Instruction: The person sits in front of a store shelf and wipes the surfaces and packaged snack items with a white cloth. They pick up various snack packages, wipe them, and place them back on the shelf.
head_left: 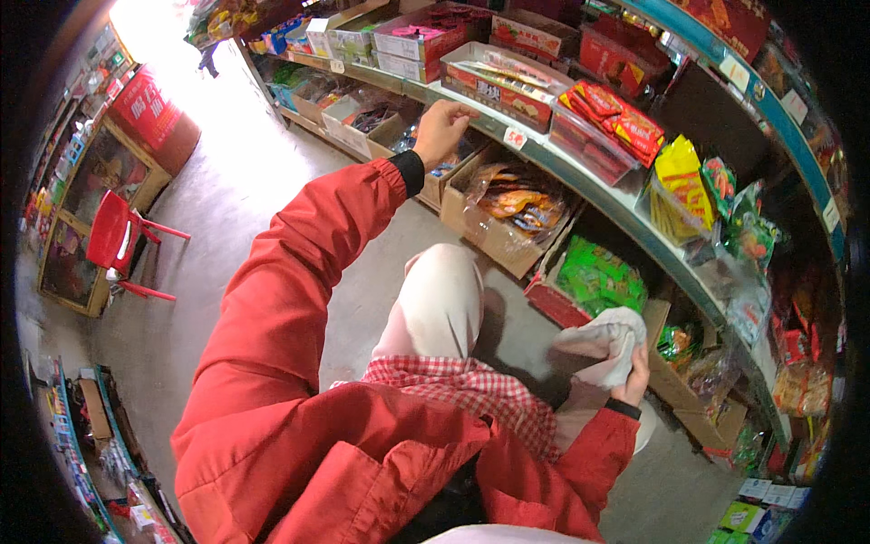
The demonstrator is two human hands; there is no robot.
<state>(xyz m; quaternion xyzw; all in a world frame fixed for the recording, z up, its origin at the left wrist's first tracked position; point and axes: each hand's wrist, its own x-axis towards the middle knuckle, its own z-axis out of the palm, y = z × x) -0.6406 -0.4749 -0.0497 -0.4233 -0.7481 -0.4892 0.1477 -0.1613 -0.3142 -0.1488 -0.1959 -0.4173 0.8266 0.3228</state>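
Note:
My left hand (442,134) reaches to the front edge of the shelf (494,127), its fingers bent together over that edge beside a long box of packaged snacks (498,83). Low on the right, my right hand (637,372) grips a crumpled white cloth (605,343), which hangs by my knee in front of the lower boxes. Under the shelf edge sits an open cardboard box (494,222) with orange and dark packets in clear wrap. Beside it, another box holds bright green packets (600,275).
More shelf goods include red packets (616,118) in a clear tub and a yellow bag (681,181). A teal-edged upper shelf (770,100) curves overhead on the right. A red plastic stool (122,238) stands at left by a glass-front cabinet (109,168) and a red carton (154,109).

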